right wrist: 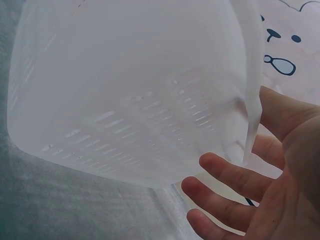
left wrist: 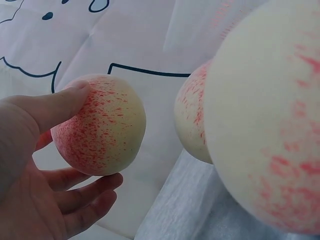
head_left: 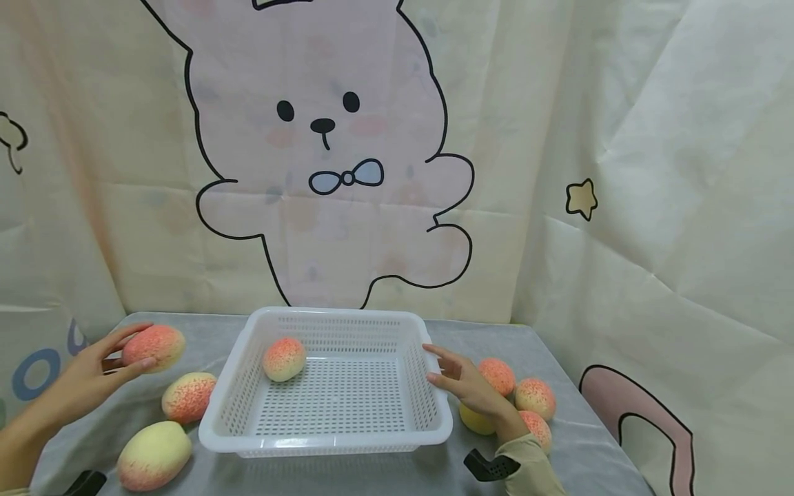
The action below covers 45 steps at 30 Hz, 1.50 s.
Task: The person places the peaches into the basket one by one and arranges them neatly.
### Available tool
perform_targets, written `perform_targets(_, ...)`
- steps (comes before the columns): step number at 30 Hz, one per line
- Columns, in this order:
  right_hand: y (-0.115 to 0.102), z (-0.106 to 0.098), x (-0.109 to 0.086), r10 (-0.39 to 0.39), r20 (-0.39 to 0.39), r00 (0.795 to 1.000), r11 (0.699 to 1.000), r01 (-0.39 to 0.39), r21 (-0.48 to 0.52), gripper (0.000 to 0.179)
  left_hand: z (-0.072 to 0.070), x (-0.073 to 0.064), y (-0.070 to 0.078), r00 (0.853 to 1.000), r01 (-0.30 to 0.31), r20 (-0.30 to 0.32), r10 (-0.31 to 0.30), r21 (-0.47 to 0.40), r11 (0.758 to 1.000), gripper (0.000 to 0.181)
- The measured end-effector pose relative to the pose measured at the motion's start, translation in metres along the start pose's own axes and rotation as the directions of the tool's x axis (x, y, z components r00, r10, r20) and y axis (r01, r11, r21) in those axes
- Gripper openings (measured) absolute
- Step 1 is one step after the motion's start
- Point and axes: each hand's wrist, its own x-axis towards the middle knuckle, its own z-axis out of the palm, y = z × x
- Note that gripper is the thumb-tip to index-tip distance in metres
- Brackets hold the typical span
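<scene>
My left hand [head_left: 99,372] grips a pink-and-yellow peach [head_left: 155,347], thumb on one side and fingers on the other; the left wrist view also shows this peach [left wrist: 100,125]. Below it on the table lie a red-speckled peach [head_left: 189,397] and a paler yellow peach [head_left: 154,456]. A white plastic basket [head_left: 335,441] with slotted walls stands in the middle, with one peach [head_left: 284,359] inside near its left wall. My right hand [head_left: 468,387] holds the basket's right rim, its thumb at the edge in the right wrist view and several fingers under the rim outside.
To the right of the basket, several more peaches [head_left: 535,398] lie grouped beside my right forearm, partly hidden by it. A grey cloth covers the table [head_left: 595,455]. Behind stands a pale curtain [head_left: 496,207] printed with a cartoon bear.
</scene>
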Motion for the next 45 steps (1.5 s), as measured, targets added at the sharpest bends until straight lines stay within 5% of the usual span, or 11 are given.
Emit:
perform_targets(20, -0.008, -0.001, 0.002, 0.015, -0.012, 1.0, 0.999, -0.015, -0.032, 0.066, 0.0, -0.001, 0.017, 0.994, -0.098, -0.049, 0.098, -0.01, 0.995, 0.067)
perform_targets(24, -0.006, 0.001, 0.003, 0.013, -0.007, 1.0, 1.0, -0.013, -0.02, 0.065, -0.002, 0.004, 0.032, 0.984, -0.172, -0.051, 0.172, 0.002, 0.985, 0.062)
perform_targets(30, -0.004, 0.001, 0.004, 0.016, 0.003, 1.0, 1.0, -0.016, -0.019, 0.066, 0.001, 0.013, 0.066, 0.973, -0.229, 0.028, 0.229, 0.013, 0.973, 0.063)
perform_targets(38, -0.001, -0.002, 0.001, 0.011, -0.001, 1.0, 1.0, -0.011, -0.008, 0.066, 0.027, 0.021, 0.113, 0.946, -0.288, 0.137, 0.295, -0.065, 0.955, 0.062)
perform_targets(45, 0.0, -0.001, -0.001, 0.002, -0.006, 1.0, 1.0, -0.003, -0.019, 0.065, 0.052, 0.026, 0.131, 0.917, -0.32, 0.222, 0.332, -0.089, 0.943, 0.063)
